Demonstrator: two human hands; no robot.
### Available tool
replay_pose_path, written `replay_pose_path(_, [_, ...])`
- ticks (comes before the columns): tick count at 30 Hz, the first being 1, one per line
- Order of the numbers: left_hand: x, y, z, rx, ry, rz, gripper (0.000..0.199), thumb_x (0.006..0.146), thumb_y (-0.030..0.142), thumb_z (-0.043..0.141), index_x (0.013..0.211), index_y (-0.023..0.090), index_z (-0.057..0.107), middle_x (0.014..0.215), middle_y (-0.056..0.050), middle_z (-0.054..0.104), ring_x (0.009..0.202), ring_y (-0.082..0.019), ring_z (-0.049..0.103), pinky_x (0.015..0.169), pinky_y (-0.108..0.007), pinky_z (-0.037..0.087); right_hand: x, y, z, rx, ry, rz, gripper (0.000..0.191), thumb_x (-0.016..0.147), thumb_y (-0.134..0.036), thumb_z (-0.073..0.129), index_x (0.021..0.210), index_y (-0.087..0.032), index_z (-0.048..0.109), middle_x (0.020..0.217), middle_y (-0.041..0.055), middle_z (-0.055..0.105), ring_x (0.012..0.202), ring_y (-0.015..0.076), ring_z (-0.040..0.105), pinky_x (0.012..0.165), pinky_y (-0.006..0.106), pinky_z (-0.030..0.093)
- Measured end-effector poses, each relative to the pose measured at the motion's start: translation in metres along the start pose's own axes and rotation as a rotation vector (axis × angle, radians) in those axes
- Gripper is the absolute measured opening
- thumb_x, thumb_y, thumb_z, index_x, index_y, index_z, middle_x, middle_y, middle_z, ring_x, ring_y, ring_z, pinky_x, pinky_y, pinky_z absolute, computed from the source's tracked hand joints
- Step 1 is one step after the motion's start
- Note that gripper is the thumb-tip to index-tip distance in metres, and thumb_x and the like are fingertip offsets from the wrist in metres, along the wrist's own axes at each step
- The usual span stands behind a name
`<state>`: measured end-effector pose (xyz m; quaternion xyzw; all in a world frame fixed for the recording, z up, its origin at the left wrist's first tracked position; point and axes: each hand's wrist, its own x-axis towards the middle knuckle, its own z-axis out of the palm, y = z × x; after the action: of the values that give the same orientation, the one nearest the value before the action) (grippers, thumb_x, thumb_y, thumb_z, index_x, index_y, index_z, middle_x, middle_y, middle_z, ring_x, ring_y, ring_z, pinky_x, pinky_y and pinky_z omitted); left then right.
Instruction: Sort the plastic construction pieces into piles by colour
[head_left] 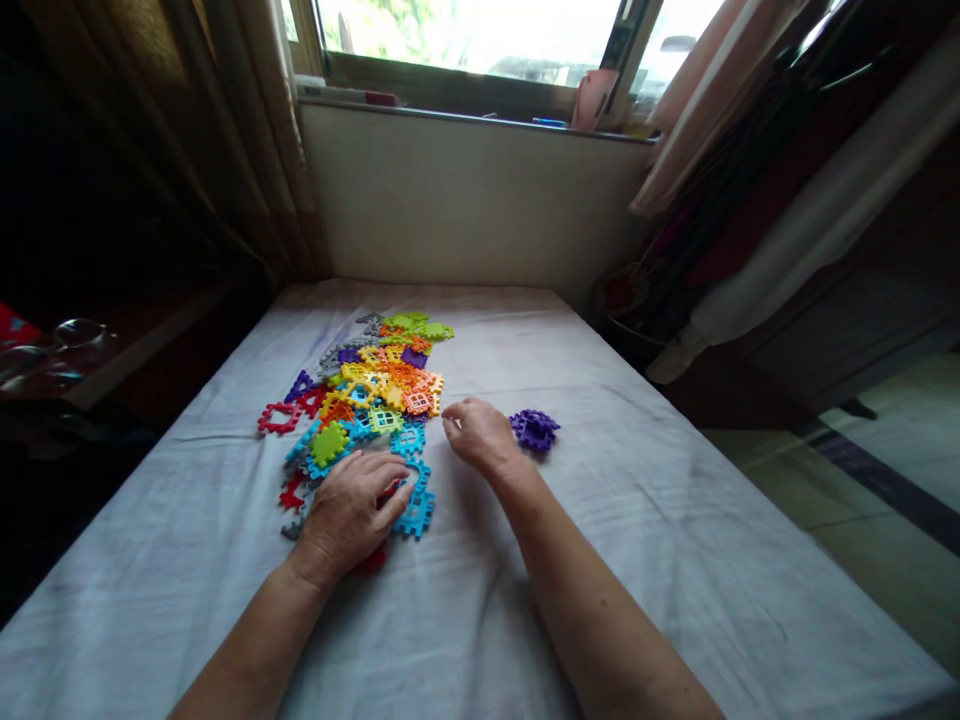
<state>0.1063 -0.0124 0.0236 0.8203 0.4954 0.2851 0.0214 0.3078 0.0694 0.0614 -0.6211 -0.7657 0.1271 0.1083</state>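
Note:
Many colourful toothed plastic pieces lie in a heap left of the middle, among them an orange-pink window piece (417, 401), a lime green square (329, 443) and a red frame (278, 418). My left hand (358, 500) rests on the near part of the heap, fingers apart, over blue pieces (417, 512) and a red one. Just right of the heap is my right hand (478, 432), its fingers curled together; whatever may be between them is hidden. A small stack of purple pieces (535, 430) sits apart, to the right of my right hand.
A pale cloth (637, 560) covers the surface under the pieces. Behind it stand a wall and a window sill (465, 115) with a pink cup (594, 98). Curtains (255, 130) hang at the left, clothes (795, 220) at the right.

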Motion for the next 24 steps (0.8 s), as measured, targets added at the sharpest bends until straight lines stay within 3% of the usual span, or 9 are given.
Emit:
replay_pose_path(4, [0.001,-0.003,0.003,-0.003,0.041,-0.034,0.024,0.095,0.036,0.049,0.093,0.026,0.071,0.098,-0.004,0.076,0.093,-0.022,0.068,0.090,-0.039,0.051,0.009,-0.023,0.020,-0.063,-0.096,0.047,0.034,0.094,-0.034,0.049,0.120,-0.033,0.071,0.115,0.0070,0.070,0.105,0.0225,0.066,0.084,0.031,0.051])
replay_pose_path(11, [-0.001,-0.008,0.012,-0.053,0.090,-0.055,0.024,0.095,0.033,0.049,0.092,0.025,0.071,0.095,-0.005,0.074,0.093,-0.021,0.068,0.087,-0.037,0.053,0.025,-0.035,0.023,-0.070,-0.061,0.026,0.037,0.095,-0.037,0.052,0.130,-0.037,0.064,0.119,0.0056,0.067,0.108,0.0225,0.064,0.085,0.031,0.051])
replay_pose_path(19, [-0.001,-0.009,0.011,-0.057,0.072,-0.043,0.024,0.096,0.033,0.048,0.092,0.024,0.070,0.095,-0.005,0.074,0.092,-0.021,0.068,0.086,-0.037,0.053,0.039,-0.034,0.024,-0.119,-0.081,-0.010,0.032,0.095,-0.039,0.052,0.121,-0.033,0.070,0.120,0.0072,0.066,0.108,0.0224,0.063,0.085,0.031,0.051])
replay_pose_path(24, [0.000,-0.008,0.011,-0.060,0.068,-0.038,0.023,0.096,0.031,0.048,0.092,0.024,0.069,0.097,-0.005,0.074,0.093,-0.021,0.068,0.086,-0.037,0.053,0.021,-0.024,0.020,-0.167,-0.033,-0.069,0.030,0.098,-0.034,0.048,0.117,-0.027,0.070,0.124,0.0099,0.063,0.112,0.0236,0.058,0.086,0.031,0.048])
